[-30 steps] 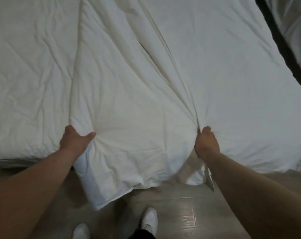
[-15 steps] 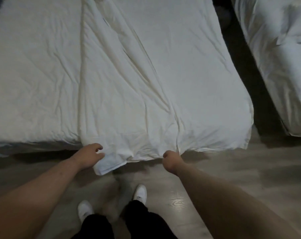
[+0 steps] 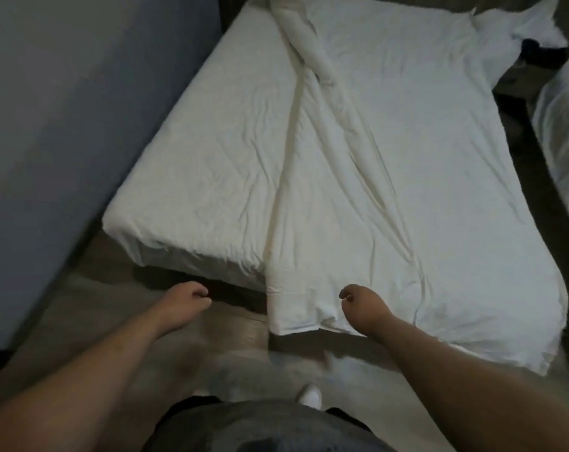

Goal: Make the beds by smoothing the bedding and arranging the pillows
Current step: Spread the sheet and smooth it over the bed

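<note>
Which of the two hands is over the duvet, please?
The right hand: it is over the near edge of the duvet, fingers loosely curled, whereas the left hand is off to the side, over the floor.

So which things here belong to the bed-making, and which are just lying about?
Job: bunched white duvet, sheeted mattress, pillow at the head, second bed, left hand, right hand, both empty.
Just there: grey wall, floor, white shoe.
</note>
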`<state>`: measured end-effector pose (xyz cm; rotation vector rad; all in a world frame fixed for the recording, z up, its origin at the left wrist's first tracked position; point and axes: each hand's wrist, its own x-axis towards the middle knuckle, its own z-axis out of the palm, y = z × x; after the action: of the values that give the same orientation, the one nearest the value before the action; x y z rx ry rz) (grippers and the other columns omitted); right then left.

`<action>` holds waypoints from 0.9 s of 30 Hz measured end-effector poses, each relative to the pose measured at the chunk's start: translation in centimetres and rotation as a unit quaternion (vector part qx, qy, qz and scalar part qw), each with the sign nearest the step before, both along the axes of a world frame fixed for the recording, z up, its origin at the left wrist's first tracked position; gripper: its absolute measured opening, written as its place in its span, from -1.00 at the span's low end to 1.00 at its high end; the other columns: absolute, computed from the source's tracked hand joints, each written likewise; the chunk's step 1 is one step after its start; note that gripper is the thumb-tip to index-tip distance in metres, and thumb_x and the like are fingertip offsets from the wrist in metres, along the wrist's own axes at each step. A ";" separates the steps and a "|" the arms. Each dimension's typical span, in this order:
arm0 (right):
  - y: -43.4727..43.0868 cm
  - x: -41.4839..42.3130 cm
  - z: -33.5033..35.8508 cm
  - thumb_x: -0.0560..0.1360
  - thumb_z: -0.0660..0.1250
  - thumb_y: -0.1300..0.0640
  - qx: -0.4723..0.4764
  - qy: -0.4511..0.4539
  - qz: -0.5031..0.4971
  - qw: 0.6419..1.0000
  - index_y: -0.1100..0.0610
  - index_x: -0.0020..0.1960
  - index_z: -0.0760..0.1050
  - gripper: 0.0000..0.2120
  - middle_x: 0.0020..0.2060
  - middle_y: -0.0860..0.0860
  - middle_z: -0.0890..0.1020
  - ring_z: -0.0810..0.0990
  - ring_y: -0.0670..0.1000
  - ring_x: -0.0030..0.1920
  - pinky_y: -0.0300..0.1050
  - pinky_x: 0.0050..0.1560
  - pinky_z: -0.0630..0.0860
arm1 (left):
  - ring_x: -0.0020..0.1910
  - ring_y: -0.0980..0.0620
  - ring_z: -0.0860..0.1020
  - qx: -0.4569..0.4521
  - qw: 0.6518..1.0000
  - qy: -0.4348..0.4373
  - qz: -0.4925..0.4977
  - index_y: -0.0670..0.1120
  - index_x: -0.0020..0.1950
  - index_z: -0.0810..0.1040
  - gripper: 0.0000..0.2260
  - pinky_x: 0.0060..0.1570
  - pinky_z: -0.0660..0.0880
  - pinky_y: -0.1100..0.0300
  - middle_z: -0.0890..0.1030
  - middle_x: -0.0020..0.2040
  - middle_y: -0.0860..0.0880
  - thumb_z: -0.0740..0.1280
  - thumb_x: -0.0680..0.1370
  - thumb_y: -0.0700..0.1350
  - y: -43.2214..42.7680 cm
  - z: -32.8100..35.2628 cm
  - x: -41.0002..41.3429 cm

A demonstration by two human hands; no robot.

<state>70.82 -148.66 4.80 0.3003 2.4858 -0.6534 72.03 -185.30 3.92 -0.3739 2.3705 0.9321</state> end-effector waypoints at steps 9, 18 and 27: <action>-21.7 -4.9 1.6 0.53 0.22 0.16 0.004 0.053 0.140 0.989 0.16 0.16 0.55 -0.74 0.11 0.13 0.61 0.55 0.13 0.12 -0.11 0.08 0.45 | 0.04 0.02 0.52 -0.017 0.993 0.048 0.105 -0.21 0.15 0.57 -0.77 0.04 0.35 0.26 0.59 0.06 -0.11 0.39 0.52 -0.17 -20.5 1.2 4.1; -39.1 -9.8 0.6 0.52 0.20 0.16 0.021 0.023 0.271 0.962 0.12 0.19 0.54 -0.71 0.16 0.10 0.60 0.53 0.11 0.17 -0.14 0.12 0.41 | 0.15 -0.06 0.53 -0.026 0.978 -0.001 0.208 -0.20 0.23 0.53 -0.71 0.05 0.38 0.26 0.58 0.16 -0.12 0.36 0.54 -0.14 -34.2 -0.1 7.4; -50.8 -21.1 -3.5 0.51 0.18 0.19 0.012 -0.010 0.275 0.961 0.14 0.21 0.52 -0.69 0.14 0.10 0.60 0.54 0.11 0.15 -0.20 0.04 0.39 | 0.17 -0.12 0.52 -0.072 0.975 -0.039 0.204 -0.16 0.22 0.51 -0.72 0.11 0.40 0.16 0.56 0.20 -0.19 0.32 0.55 -0.08 -46.5 -2.2 -0.8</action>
<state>49.76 -199.50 1.32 -0.3684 2.3959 -0.3816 71.25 -231.75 1.68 -0.9654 2.3382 0.9010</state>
